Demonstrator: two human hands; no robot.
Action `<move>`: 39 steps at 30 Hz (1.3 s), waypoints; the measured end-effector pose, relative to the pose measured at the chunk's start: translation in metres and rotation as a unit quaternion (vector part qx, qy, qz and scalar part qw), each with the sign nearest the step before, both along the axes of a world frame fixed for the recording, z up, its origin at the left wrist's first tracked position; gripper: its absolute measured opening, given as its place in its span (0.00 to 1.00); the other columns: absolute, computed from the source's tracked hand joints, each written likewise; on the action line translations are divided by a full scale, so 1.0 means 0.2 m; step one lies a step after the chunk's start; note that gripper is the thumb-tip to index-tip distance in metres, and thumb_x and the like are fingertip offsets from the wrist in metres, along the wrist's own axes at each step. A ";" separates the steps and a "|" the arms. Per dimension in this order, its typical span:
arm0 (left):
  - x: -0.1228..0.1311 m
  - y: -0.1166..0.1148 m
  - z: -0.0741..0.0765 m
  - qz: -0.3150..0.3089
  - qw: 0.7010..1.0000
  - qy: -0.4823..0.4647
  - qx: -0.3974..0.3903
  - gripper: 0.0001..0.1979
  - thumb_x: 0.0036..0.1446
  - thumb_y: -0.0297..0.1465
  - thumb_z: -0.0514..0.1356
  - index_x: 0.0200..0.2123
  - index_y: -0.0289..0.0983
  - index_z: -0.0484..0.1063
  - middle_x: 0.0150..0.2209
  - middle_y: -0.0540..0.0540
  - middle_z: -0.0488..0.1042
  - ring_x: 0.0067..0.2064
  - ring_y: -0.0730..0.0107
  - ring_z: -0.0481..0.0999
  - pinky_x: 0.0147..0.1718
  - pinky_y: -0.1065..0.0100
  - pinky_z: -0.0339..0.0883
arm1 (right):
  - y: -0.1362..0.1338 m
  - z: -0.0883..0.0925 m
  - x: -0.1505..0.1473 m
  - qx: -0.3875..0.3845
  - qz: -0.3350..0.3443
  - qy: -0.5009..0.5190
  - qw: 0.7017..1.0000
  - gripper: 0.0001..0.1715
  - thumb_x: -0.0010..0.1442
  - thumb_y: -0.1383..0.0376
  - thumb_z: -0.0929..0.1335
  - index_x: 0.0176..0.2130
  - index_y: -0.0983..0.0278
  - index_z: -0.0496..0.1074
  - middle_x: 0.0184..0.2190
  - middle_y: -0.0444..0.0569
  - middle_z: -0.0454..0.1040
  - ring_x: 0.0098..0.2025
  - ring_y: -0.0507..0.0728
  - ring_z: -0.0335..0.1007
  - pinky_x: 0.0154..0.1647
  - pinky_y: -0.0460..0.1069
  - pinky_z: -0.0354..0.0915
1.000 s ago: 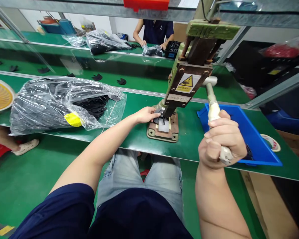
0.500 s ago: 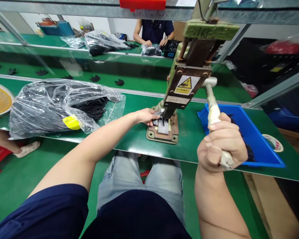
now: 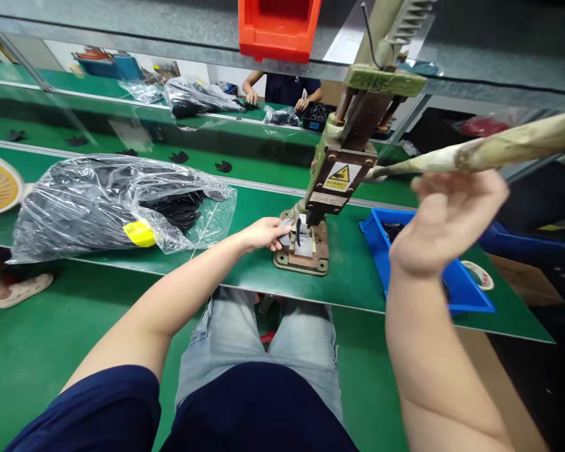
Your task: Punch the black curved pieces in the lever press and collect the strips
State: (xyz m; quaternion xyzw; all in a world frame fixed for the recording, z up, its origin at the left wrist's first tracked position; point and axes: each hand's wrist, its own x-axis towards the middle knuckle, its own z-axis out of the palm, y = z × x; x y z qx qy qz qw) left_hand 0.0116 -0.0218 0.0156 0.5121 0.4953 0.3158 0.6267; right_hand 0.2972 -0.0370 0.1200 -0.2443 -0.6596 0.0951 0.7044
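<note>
My left hand [image 3: 263, 234] pinches a flat dark-grey piece [image 3: 286, 231] by its edge at the left side of the press's base [image 3: 306, 266]. Beside that piece, a narrow black strip [image 3: 298, 232] stands over a pale plate [image 3: 304, 245] on the base. The green hand press [image 3: 343, 177] has its ram above the plate with a gap. Its tape-wrapped lever [image 3: 475, 147] is raised and points right. Just under the lever is my right hand [image 3: 445, 220], palm showing and not wrapped round it; blur hides whether it touches.
Left of the press lies a clear bag [image 3: 75, 207] of black pieces. A blue bin [image 3: 471, 295] and a tape roll [image 3: 479, 275] are on the right. An orange bin [image 3: 280, 31] hangs overhead. Black pieces [image 3: 179, 157] lie along the strip behind. Across it, a co-worker's hands [image 3: 302, 103] handle things.
The lever has swung up, and my right hand has risen and loosened from its grip. The ram has lifted. My left hand has drawn the grey piece slightly left. The view has tilted upward.
</note>
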 end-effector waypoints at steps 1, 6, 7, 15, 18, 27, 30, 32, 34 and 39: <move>-0.02 -0.06 0.03 -0.002 1.000 -0.011 0.016 0.18 0.65 0.43 0.71 0.37 0.35 0.71 0.26 0.49 0.77 0.22 0.76 0.77 0.19 0.77 0.67 | -0.03 -0.13 -0.02 -0.038 -0.018 0.022 0.999 0.22 0.70 0.64 0.69 0.61 0.57 0.67 0.53 0.47 0.73 0.54 0.48 0.75 0.61 0.48 0.70; -0.06 -0.33 0.15 -0.026 0.998 -0.024 0.049 0.21 0.63 0.47 0.71 0.36 0.35 0.72 0.27 0.48 0.77 0.22 0.74 0.77 0.20 0.75 0.69 | -0.25 -0.68 -0.25 -0.219 0.061 -0.048 0.973 0.20 0.63 0.58 0.76 0.51 0.61 0.74 0.42 0.49 0.81 0.39 0.52 0.80 0.41 0.50 0.79; -0.06 -0.37 0.16 -0.030 0.998 -0.021 0.052 0.21 0.63 0.47 0.71 0.36 0.35 0.72 0.27 0.49 0.77 0.22 0.74 0.77 0.20 0.75 0.69 | -0.29 -0.73 -0.30 -0.245 0.079 -0.060 0.964 0.21 0.62 0.55 0.76 0.51 0.61 0.75 0.41 0.49 0.82 0.38 0.53 0.80 0.40 0.50 0.79; -0.01 -0.51 0.13 -0.048 0.996 0.017 0.074 0.22 0.62 0.50 0.69 0.38 0.36 0.73 0.26 0.49 0.76 0.23 0.71 0.78 0.20 0.73 0.70 | -0.41 -0.76 -0.46 -0.310 0.105 -0.041 0.944 0.21 0.60 0.47 0.75 0.39 0.61 0.74 0.36 0.47 0.79 0.37 0.53 0.77 0.41 0.50 0.77; 0.00 -0.53 0.14 -0.052 0.995 0.021 0.077 0.22 0.61 0.50 0.69 0.37 0.36 0.73 0.26 0.48 0.77 0.23 0.71 0.78 0.20 0.73 0.70 | -0.45 -0.76 -0.46 -0.311 0.097 -0.029 0.945 0.21 0.60 0.47 0.76 0.38 0.60 0.74 0.37 0.48 0.79 0.39 0.54 0.77 0.42 0.51 0.78; 0.08 -0.52 0.13 -0.082 0.992 -0.083 -0.045 0.23 0.58 0.50 0.73 0.35 0.36 0.74 0.20 0.51 0.73 0.18 0.73 0.73 0.18 0.74 0.67 | -0.53 -0.78 -0.44 -0.292 0.054 -0.046 0.954 0.15 0.68 0.51 0.69 0.42 0.59 0.71 0.41 0.50 0.79 0.41 0.56 0.79 0.40 0.52 0.78; 0.07 -0.48 0.13 -0.059 0.998 -0.026 -0.016 0.22 0.59 0.48 0.72 0.32 0.37 0.72 0.19 0.52 0.72 0.18 0.74 0.72 0.19 0.74 0.66 | -0.51 -0.76 -0.40 -0.282 0.056 -0.103 0.952 0.13 0.69 0.53 0.68 0.45 0.59 0.73 0.40 0.49 0.80 0.40 0.55 0.78 0.42 0.52 0.78; 0.05 -0.46 0.12 -0.056 0.998 0.025 0.006 0.21 0.60 0.47 0.71 0.31 0.37 0.70 0.20 0.52 0.71 0.19 0.73 0.73 0.19 0.73 0.65 | -0.49 -0.74 -0.36 -0.267 0.061 -0.151 0.950 0.13 0.69 0.54 0.68 0.46 0.59 0.75 0.41 0.50 0.81 0.42 0.56 0.78 0.47 0.54 0.78; 0.03 -0.46 0.13 -0.056 0.996 0.070 0.026 0.20 0.62 0.47 0.70 0.31 0.38 0.70 0.21 0.52 0.71 0.20 0.71 0.73 0.20 0.71 0.64 | -0.48 -0.72 -0.33 -0.249 0.065 -0.195 0.946 0.13 0.69 0.55 0.68 0.48 0.58 0.77 0.43 0.51 0.82 0.45 0.57 0.79 0.51 0.56 0.77; 0.01 -0.52 0.15 0.068 0.943 0.188 0.265 0.16 0.62 0.44 0.69 0.41 0.40 0.72 0.37 0.48 0.75 0.37 0.67 0.76 0.38 0.66 0.71 | -0.46 -0.71 -0.31 -0.221 0.057 -0.255 0.940 0.12 0.70 0.59 0.66 0.48 0.57 0.78 0.44 0.51 0.83 0.47 0.58 0.79 0.53 0.57 0.75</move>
